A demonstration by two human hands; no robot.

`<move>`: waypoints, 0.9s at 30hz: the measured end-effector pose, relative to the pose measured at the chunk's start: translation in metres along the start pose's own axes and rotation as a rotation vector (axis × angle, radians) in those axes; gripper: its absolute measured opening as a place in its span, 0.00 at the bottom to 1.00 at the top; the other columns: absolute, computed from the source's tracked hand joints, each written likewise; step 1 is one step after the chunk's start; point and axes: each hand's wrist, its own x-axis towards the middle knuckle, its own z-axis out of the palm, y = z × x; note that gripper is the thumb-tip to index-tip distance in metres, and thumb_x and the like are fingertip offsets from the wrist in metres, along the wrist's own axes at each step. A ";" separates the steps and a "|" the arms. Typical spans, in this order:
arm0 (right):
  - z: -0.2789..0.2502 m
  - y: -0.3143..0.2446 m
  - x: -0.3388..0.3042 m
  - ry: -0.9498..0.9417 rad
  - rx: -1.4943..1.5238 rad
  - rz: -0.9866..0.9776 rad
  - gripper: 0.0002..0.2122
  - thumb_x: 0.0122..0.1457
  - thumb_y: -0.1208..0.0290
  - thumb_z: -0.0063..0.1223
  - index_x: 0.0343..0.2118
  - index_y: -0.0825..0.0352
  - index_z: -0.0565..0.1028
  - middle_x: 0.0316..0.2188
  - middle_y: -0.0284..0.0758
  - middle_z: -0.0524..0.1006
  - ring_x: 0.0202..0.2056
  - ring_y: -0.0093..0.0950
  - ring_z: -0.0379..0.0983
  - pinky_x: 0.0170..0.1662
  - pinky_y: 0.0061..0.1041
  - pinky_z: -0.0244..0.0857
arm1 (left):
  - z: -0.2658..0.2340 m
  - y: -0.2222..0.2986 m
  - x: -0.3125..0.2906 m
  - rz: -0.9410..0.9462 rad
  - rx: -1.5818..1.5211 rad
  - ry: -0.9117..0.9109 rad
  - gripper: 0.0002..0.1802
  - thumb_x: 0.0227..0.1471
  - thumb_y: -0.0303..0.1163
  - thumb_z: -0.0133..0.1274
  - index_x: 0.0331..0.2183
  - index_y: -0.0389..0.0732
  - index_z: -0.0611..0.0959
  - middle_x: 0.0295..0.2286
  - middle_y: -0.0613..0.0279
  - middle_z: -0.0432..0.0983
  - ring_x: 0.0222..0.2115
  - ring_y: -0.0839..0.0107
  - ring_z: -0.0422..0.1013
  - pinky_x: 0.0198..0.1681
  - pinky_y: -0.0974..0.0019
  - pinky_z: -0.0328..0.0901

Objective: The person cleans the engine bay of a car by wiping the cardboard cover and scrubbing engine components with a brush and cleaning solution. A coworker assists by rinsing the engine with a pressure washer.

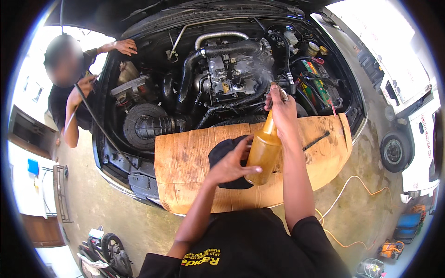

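- Head view: left hand (230, 166) grasps the base of an amber bottle (264, 150), tilted neck-up over the cardboard (185, 157).
- Right hand (281, 109) pinches the bottle's neck, fingers closed, just above the engine (232, 74).
- Black cloth (222, 155) lies under the bottle.
- Cardboard covers the car's front edge; the engine bay is packed with hoses.
- Another person (69, 92) leans at the left fender.
- Concrete floor, orange cable (352, 185), white truck (417, 116) to the right.

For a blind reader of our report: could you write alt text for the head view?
Over an open engine bay, the left hand holds an amber bottle while the right hand grips its neck. Cardboard covers the car's front; another person stands left.
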 end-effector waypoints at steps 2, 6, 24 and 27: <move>-0.004 -0.002 -0.002 -0.013 0.033 -0.074 0.18 0.78 0.55 0.60 0.39 0.70 0.82 0.31 0.31 0.81 0.32 0.21 0.77 0.41 0.26 0.74 | 0.042 0.004 -0.004 -0.040 0.153 0.141 0.69 0.49 0.58 0.81 0.74 0.32 0.59 0.56 0.32 0.79 0.60 0.43 0.78 0.66 0.48 0.71; -0.014 -0.030 -0.003 -0.025 0.092 -0.120 0.21 0.77 0.52 0.60 0.39 0.69 0.82 0.32 0.31 0.81 0.33 0.22 0.78 0.42 0.26 0.74 | 0.056 0.020 0.005 -0.028 0.292 0.290 0.66 0.46 0.60 0.79 0.71 0.33 0.63 0.51 0.32 0.83 0.55 0.38 0.81 0.60 0.45 0.74; 0.019 0.030 0.092 -0.103 -0.046 -0.202 0.18 0.77 0.58 0.60 0.33 0.67 0.80 0.25 0.27 0.77 0.27 0.20 0.73 0.34 0.25 0.67 | 0.055 -0.023 0.055 -0.027 -0.122 0.363 0.57 0.48 0.48 0.80 0.70 0.35 0.68 0.58 0.52 0.78 0.60 0.62 0.75 0.67 0.55 0.68; 0.026 0.027 0.085 -0.060 -0.090 -0.202 0.18 0.77 0.59 0.59 0.33 0.69 0.80 0.25 0.27 0.77 0.27 0.20 0.72 0.34 0.26 0.66 | 0.055 -0.024 0.056 -0.055 -0.191 0.370 0.58 0.49 0.48 0.80 0.71 0.35 0.68 0.59 0.51 0.78 0.61 0.61 0.74 0.68 0.55 0.67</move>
